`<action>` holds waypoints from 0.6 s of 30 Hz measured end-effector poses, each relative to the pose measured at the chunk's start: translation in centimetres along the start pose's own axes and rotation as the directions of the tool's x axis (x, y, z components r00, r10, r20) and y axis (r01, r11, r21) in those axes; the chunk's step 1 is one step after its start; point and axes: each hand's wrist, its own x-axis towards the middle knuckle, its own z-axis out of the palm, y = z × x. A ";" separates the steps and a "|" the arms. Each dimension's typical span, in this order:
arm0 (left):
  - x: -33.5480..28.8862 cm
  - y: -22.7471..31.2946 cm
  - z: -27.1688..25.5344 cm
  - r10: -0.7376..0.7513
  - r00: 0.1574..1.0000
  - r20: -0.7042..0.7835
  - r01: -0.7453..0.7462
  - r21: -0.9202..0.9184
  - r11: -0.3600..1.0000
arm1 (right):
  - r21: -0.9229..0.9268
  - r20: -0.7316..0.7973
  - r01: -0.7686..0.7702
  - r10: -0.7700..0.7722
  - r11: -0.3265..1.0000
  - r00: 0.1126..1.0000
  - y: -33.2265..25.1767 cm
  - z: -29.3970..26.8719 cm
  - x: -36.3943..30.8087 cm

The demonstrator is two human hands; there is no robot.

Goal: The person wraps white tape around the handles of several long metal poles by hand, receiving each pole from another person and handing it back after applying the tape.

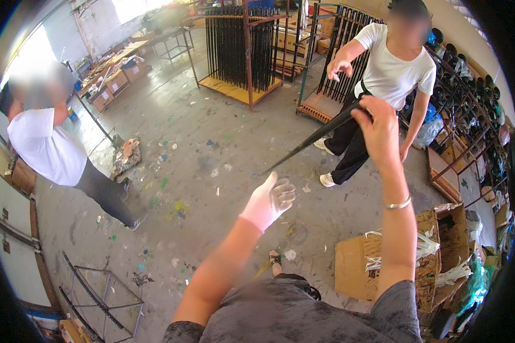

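Note:
My bare right hand [377, 123], with a bracelet at the wrist, is raised and closed round the wide end of a long, dark, tapered piece [320, 134]. The piece slants down to the left and thins to a narrow point; its exact kind I cannot make out. Near that point is my left hand [270, 201] in a whitish glove, its thumb up and its fingers loosely bent apart, gripping nothing that shows. Facing me, a co-worker in a white top [392, 63] holds one hand [340, 62] raised behind the piece, apart from it.
Another person in a white shirt [46, 151] stands at left. Racks of black rods [234, 51] stand at the back. A cardboard box [355, 266] lies at lower right, near a cluttered rack [469, 108]. A metal frame [100, 300] lies at lower left; scraps litter the floor.

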 end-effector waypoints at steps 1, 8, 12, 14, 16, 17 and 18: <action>-0.8 0.1 -0.9 0.029 1.000 -0.010 -0.029 0.007 1.000 | -0.023 0.022 -0.045 0.046 0.999 0.999 1.3 0.2 0.7; -5.2 1.1 -11.5 0.137 0.980 -0.144 -0.154 -0.115 0.981 | -0.137 0.164 -0.177 0.198 0.975 0.966 8.5 3.1 4.4; -8.7 1.5 -17.0 0.230 0.952 -0.199 -0.263 -0.158 0.952 | -0.071 0.205 -0.175 0.186 0.982 0.961 11.8 5.5 4.6; -10.3 0.9 -18.0 0.291 0.913 -0.285 -0.336 -0.126 0.933 | -0.151 0.347 -0.204 0.245 0.967 0.905 14.1 6.0 4.9; -11.5 0.5 -18.2 0.289 0.888 -0.358 -0.344 -0.099 0.934 | -0.197 0.241 -0.232 0.276 0.953 0.930 16.6 8.6 6.2; -12.0 0.1 -18.1 0.280 0.878 -0.387 -0.350 -0.122 0.929 | -0.186 0.248 -0.218 0.260 0.958 0.933 18.0 9.5 6.2; -12.5 -0.4 -18.1 0.303 0.879 -0.367 -0.380 -0.158 0.911 | -0.184 0.252 -0.203 0.246 0.962 0.936 19.3 10.6 6.8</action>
